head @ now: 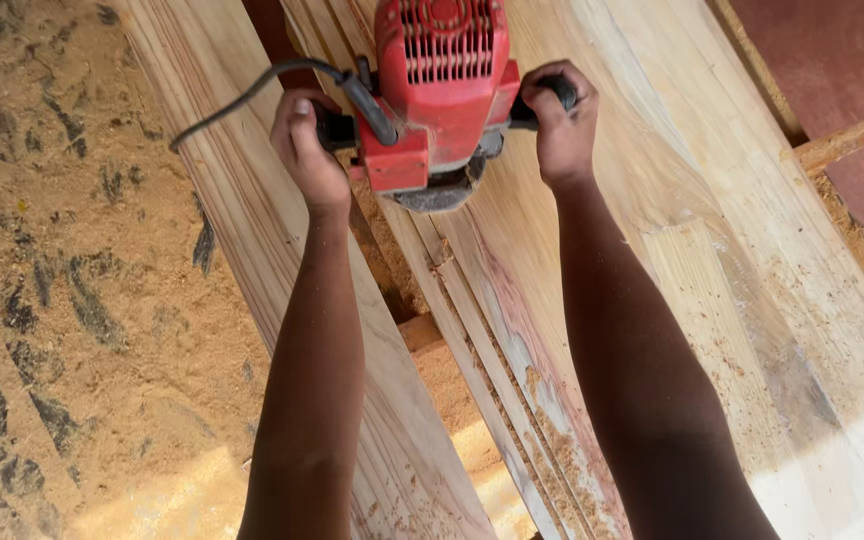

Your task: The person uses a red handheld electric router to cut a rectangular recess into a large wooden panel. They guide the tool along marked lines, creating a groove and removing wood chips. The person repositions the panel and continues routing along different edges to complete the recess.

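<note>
Upright, red router (439, 90), handles crosswise to plank (592, 260).

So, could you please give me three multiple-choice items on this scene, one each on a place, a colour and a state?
1. Where does the power tool rest?
A. on the wooden boards
B. on the sawdust floor
C. on a metal shelf

2. What colour is the tool's body?
A. blue
B. red
C. yellow

3. How is the tool held?
A. by one hand only
B. by no hand
C. by both hands, one on each side handle

Answers:
1 A, its base sits on the pale boards.
2 B, the housing is red, with a black cord leading off.
3 C, the left hand and the right hand each close round a black handle.
</note>
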